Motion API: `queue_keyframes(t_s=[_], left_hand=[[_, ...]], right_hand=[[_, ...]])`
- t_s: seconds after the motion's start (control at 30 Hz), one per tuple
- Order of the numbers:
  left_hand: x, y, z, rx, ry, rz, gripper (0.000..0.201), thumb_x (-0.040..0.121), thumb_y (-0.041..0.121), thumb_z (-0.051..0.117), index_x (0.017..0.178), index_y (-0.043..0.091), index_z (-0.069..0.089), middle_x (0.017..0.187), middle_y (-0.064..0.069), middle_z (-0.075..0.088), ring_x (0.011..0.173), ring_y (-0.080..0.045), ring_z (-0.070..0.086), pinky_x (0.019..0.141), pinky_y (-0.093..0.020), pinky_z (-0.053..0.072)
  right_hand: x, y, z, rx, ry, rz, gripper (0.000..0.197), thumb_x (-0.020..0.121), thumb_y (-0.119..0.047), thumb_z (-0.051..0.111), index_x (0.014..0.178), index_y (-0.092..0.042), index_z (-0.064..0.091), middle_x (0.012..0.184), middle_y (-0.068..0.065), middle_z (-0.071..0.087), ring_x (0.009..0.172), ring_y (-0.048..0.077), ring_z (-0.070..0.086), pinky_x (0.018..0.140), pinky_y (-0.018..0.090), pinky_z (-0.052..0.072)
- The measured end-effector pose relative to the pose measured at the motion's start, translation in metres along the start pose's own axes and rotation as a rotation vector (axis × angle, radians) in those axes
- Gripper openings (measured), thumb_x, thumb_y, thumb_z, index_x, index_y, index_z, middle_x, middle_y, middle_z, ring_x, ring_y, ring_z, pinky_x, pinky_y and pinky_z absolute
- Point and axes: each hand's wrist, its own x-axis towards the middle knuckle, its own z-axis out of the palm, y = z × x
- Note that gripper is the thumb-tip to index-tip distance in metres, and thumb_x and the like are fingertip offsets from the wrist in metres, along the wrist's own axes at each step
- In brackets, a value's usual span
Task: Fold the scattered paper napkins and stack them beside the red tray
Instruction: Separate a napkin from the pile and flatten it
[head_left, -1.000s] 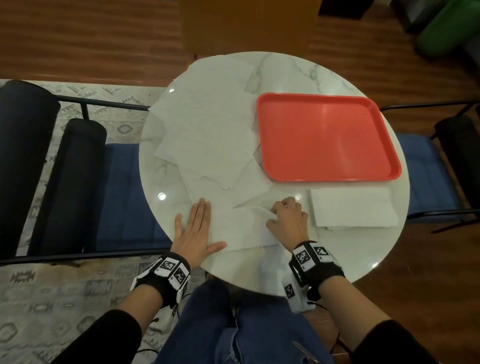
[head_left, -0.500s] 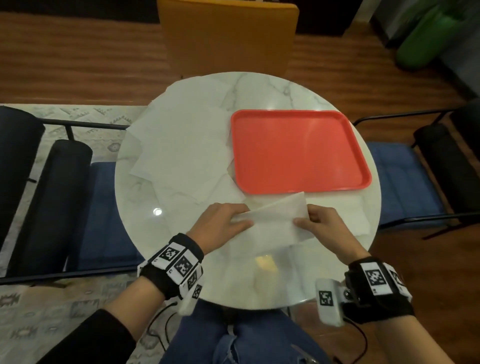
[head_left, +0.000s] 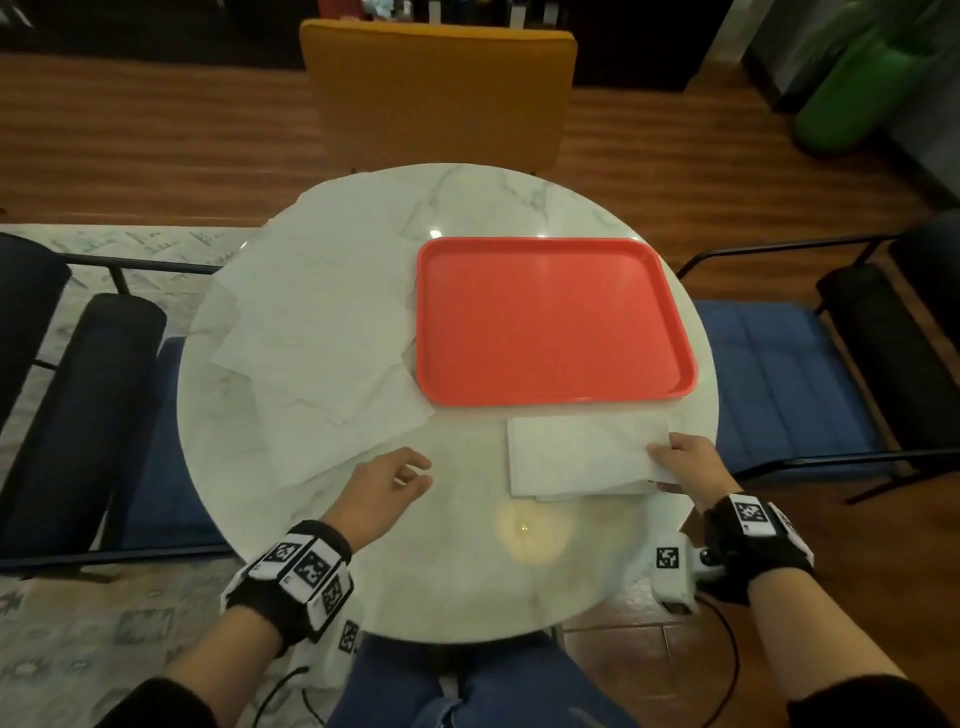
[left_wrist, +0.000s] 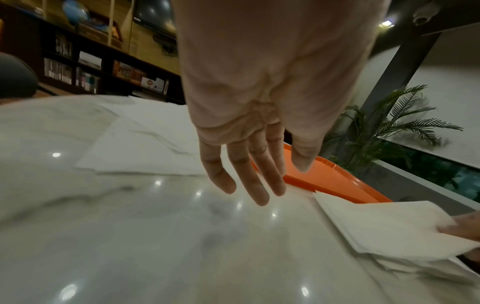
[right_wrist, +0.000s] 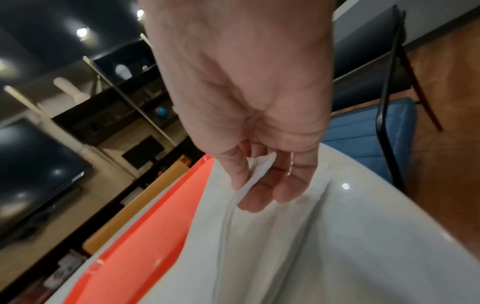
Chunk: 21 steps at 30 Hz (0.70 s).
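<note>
Your right hand (head_left: 684, 464) pinched the folded napkin (head_left: 582, 455) by its right end, long axis parallel to the red tray (head_left: 550, 317) edge, just beside it. Your left hand (head_left: 382, 487) hung loosely curled, nearer the unfolded napkins (head_left: 311, 332) left of the tray.

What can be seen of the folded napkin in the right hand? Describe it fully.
The folded napkin is white, thin paper, folded to a rectangle with layered edges. It lies nearly flat on top of the stack of folded napkins, just in front of the red tray on the marble table. The right hand pinches its right end between thumb and fingers. The left hand is clear of it.
</note>
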Motion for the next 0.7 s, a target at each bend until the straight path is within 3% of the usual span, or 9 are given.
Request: queue_keyframes(t_s=[0.1, 0.17, 0.27, 0.33, 0.4, 0.57, 0.63, 0.7], left_hand=[[0.018, 0.017, 0.032, -0.009, -0.038, -0.039, 0.030, 0.090, 0.029, 0.058, 0.118, 0.017, 0.058, 0.102, -0.005, 0.067, 0.091, -0.018, 0.064, 0.067, -0.019, 0.043], [0.029, 0.035, 0.051, -0.011, -0.067, -0.047, 0.042, 0.091, 0.029, 0.057, 0.130, 0.014, 0.049, 0.104, -0.003, 0.065, 0.097, -0.019, 0.062, 0.074, -0.021, 0.042], [0.041, 0.059, 0.074, 0.043, -0.104, -0.078, 0.055, 0.094, 0.024, 0.053, 0.141, 0.004, 0.033, 0.086, 0.003, 0.059, 0.102, -0.021, 0.057, 0.082, -0.021, 0.037], [0.050, 0.067, 0.085, 0.102, -0.091, -0.102, 0.048, 0.094, 0.021, 0.051, 0.134, -0.003, 0.041, 0.101, -0.009, 0.063, 0.112, -0.027, 0.055, 0.087, -0.026, 0.038], [0.052, 0.072, 0.095, 0.141, -0.098, -0.094, 0.034, 0.093, 0.020, 0.050, 0.117, -0.005, 0.051, 0.111, -0.020, 0.060, 0.108, -0.033, 0.055, 0.082, -0.030, 0.040], [0.044, 0.081, 0.107, 0.152, -0.166, -0.047, 0.020, 0.094, 0.016, 0.046, 0.100, 0.000, 0.055, 0.096, -0.016, 0.058, 0.087, -0.025, 0.053, 0.070, -0.025, 0.036], [0.042, 0.081, 0.108, 0.171, -0.184, -0.034, 0.020, 0.095, 0.016, 0.044, 0.096, -0.001, 0.054, 0.094, -0.017, 0.058, 0.088, -0.029, 0.055, 0.071, -0.027, 0.038], [0.044, 0.080, 0.109, 0.202, -0.172, -0.024, 0.026, 0.098, 0.016, 0.041, 0.104, -0.005, 0.055, 0.101, -0.021, 0.059, 0.092, -0.033, 0.058, 0.077, -0.033, 0.043]], right_hand=[[0.008, 0.000, -0.003, -0.289, 0.023, -0.032, 0.013, 0.093, -0.018, 0.056, 0.088, -0.007, 0.058, 0.102, 0.017, 0.058, 0.099, 0.033, 0.055, 0.072, 0.033, 0.047], [0.011, 0.002, -0.004, -0.455, 0.089, -0.045, 0.029, 0.091, -0.024, 0.059, 0.110, -0.002, 0.054, 0.114, 0.017, 0.054, 0.111, 0.036, 0.051, 0.084, 0.035, 0.042], [0.015, 0.008, -0.005, -0.474, 0.174, 0.005, 0.051, 0.091, -0.022, 0.057, 0.134, -0.002, 0.038, 0.135, 0.025, 0.037, 0.123, 0.044, 0.040, 0.099, 0.043, 0.037], [0.016, 0.012, -0.005, -0.497, 0.145, 0.060, 0.050, 0.092, -0.021, 0.052, 0.135, -0.002, 0.036, 0.138, 0.026, 0.030, 0.124, 0.046, 0.035, 0.102, 0.043, 0.034], [0.016, 0.015, -0.005, -0.538, 0.111, 0.058, 0.046, 0.093, -0.020, 0.048, 0.133, -0.001, 0.038, 0.136, 0.026, 0.029, 0.122, 0.046, 0.035, 0.102, 0.043, 0.033], [0.016, 0.021, -0.009, -0.603, 0.070, -0.044, 0.040, 0.094, -0.013, 0.045, 0.130, 0.003, 0.041, 0.130, 0.028, 0.035, 0.117, 0.045, 0.039, 0.103, 0.041, 0.033], [0.015, 0.021, -0.010, -0.625, 0.063, -0.068, 0.035, 0.095, -0.010, 0.043, 0.126, 0.005, 0.045, 0.127, 0.028, 0.037, 0.113, 0.045, 0.042, 0.102, 0.041, 0.034], [0.015, 0.023, -0.012, -0.642, 0.049, -0.095, 0.034, 0.095, -0.009, 0.042, 0.126, 0.004, 0.045, 0.125, 0.027, 0.038, 0.111, 0.044, 0.044, 0.102, 0.040, 0.034]])
